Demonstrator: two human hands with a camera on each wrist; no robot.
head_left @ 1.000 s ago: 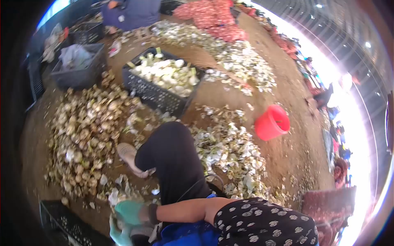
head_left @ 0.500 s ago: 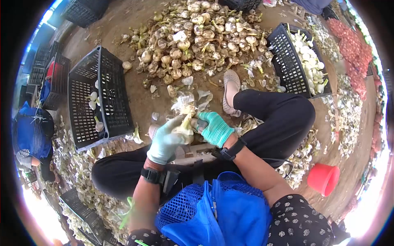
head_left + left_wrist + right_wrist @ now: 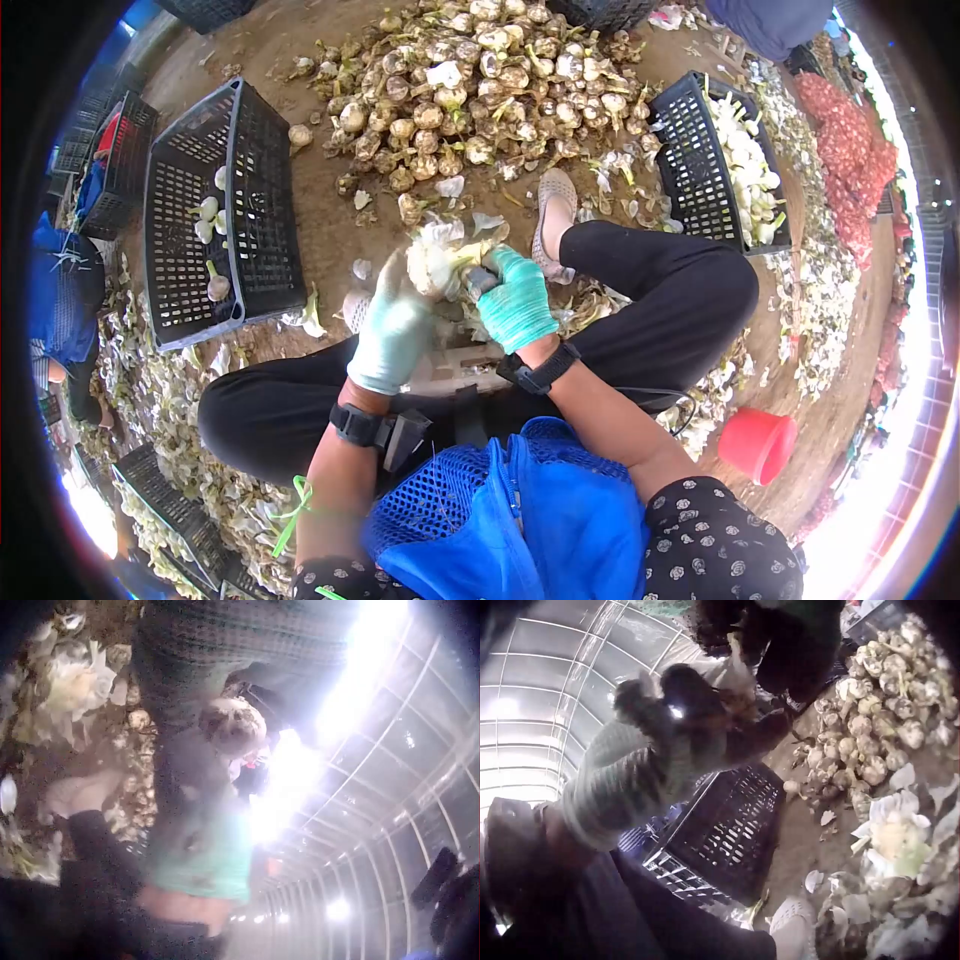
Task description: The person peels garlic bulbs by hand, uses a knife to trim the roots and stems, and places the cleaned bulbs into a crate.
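A pale garlic bulb (image 3: 428, 268) with its stalk toward the right is held between two gloved hands in the head view. The left hand (image 3: 393, 332), blurred, has its fingers around the bulb's left side. On the stalk side the right hand (image 3: 516, 303) has curled fingers, with a small dark grey piece (image 3: 482, 282) at its thumb. From the left wrist, a soil-marked bulb (image 3: 236, 726) shows between the left hand (image 3: 195, 667) and the green-gloved right hand (image 3: 201, 851). The right wrist view has the left hand (image 3: 634, 769) below the dark right hand (image 3: 799, 649).
Beyond the hands lies a heap of unpeeled garlic (image 3: 480, 90). A black crate (image 3: 265, 200) with a few bulbs stands left, a fuller black crate (image 3: 690, 165) right. A red bucket (image 3: 757, 445) is at lower right. Loose skins (image 3: 195, 430) litter the ground.
The head view has swung from the crates and bucket down to the hands and lap. Over the last half second the bulb and hands have shifted slightly up, the bulb also leftward.
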